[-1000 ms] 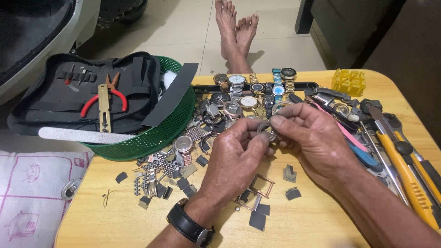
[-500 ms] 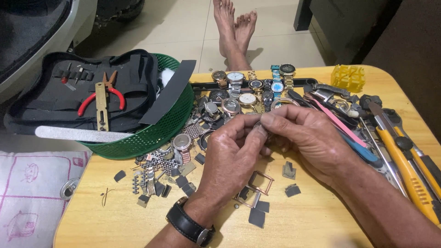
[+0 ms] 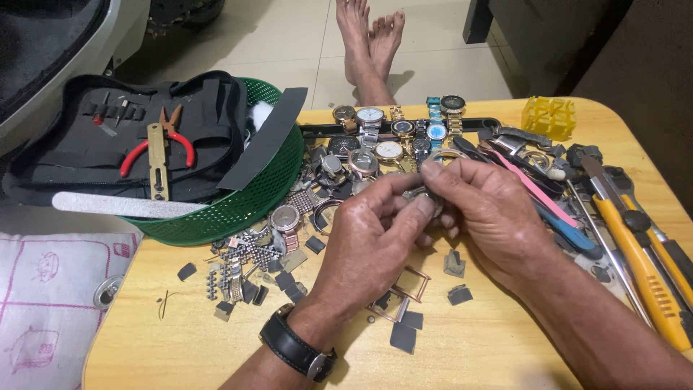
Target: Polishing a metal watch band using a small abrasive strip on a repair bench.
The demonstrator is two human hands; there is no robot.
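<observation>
My left hand [image 3: 372, 231], with a black wristwatch [image 3: 296, 350] on its wrist, and my right hand [image 3: 487, 209] meet above the middle of the round wooden table [image 3: 180, 347]. Both pinch a small metal watch part [image 3: 421, 193] between fingertips; most of it is hidden by the fingers. Behind the hands lies a heap of wristwatches [image 3: 375, 141] and loose metal bracelets [image 3: 249, 253]. Small dark pads [image 3: 403, 336] and a thin square frame [image 3: 404, 285] lie under the hands.
A green mesh basket [image 3: 238, 206] at the left holds a black tool case [image 3: 108, 144] with red-handled pliers [image 3: 155, 148] and a nail file [image 3: 123, 206]. Yellow utility knives [image 3: 642, 267] and other tools lie at the right. A yellow plastic block [image 3: 548, 115] sits far right. Someone's bare feet [image 3: 368, 36] rest beyond the table.
Both hands stay together on the small part, with only slight finger movement. The view has shifted a little.
</observation>
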